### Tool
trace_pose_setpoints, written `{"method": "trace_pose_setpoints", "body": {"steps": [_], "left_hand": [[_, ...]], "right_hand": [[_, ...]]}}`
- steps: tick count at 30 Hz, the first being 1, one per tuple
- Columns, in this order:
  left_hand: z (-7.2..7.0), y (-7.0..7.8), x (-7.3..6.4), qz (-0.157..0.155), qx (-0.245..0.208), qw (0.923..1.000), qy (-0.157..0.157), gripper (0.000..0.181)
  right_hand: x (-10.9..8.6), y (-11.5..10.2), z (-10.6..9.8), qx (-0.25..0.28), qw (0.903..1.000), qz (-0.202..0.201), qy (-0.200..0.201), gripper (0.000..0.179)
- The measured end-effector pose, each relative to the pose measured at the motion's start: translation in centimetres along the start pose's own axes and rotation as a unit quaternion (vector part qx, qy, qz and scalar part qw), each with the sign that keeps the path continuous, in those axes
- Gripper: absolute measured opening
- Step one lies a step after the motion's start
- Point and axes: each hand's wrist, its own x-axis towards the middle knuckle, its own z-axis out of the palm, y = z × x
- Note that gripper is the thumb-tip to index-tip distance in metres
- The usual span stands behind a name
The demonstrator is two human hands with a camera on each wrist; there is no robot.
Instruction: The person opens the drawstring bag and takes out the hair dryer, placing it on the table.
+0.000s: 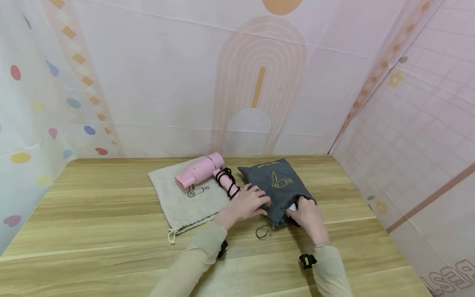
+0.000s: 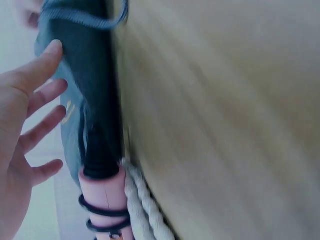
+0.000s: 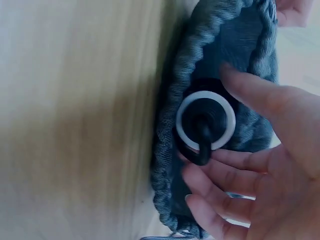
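A dark grey drawstring bag (image 1: 259, 177), printed with a yellow hair dryer, lies on the table with its gathered mouth toward me. My right hand (image 1: 309, 216) reaches into that mouth and grips the handle end of a white hair dryer (image 3: 231, 122), thumb on one side and fingers on the other. A black cord (image 3: 204, 142) comes out of the handle end; the rest of the dryer is hidden in the bag. Over the bag's left edge, my left hand (image 1: 248, 203) has its fingers spread and holds nothing. Whether its thumb touches the cloth, I cannot tell.
Left of the grey bag, a beige drawstring bag (image 1: 167, 177) lies flat. On it rests a pink hair dryer (image 1: 202, 170) with black cord wound round its handle, close to my left hand. Printed cloth walls (image 1: 167, 82) border the wooden table (image 1: 111, 231).
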Motion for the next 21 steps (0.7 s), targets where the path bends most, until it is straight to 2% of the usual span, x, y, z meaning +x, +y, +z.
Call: {"method": "trace_pose_setpoints", "body": {"steps": [4, 7, 10, 13, 16, 21], "left_hand": [[-0.4, -1.6, 0.3, -0.034, -0.006, 0.9992, 0.022, 0.019], [-0.7, -2.5, 0.6, -0.058, 0.01, 0.9968, 0.054, 0.011], [-1.0, -3.2, 1.0, -0.087, 0.024, 0.9934, 0.07, 0.013], [-1.1, -3.7, 1.5, -0.123, 0.033, 0.99, 0.06, 0.023], [-1.2, -4.1, 1.9, -0.155, 0.04, 0.9865, 0.037, 0.034], [-1.1, -4.2, 2.1, -0.187, 0.047, 0.9813, 0.004, 0.037]], "right_hand": [[-0.1, -0.1, 0.2, -0.002, 0.9998, 0.002, 0.02, 0.04], [0.0, -0.2, 0.3, -0.005, 0.9997, 0.004, 0.024, 0.039], [0.1, -0.1, 0.4, -0.004, 0.9996, 0.003, 0.027, 0.039], [0.3, 0.1, 0.6, 0.001, 0.9995, -0.001, 0.031, 0.038], [0.4, 0.5, 0.6, 0.009, 0.9993, -0.009, 0.034, 0.038], [0.5, 1.2, 0.3, 0.02, 0.9993, -0.022, 0.023, 0.035]]}}
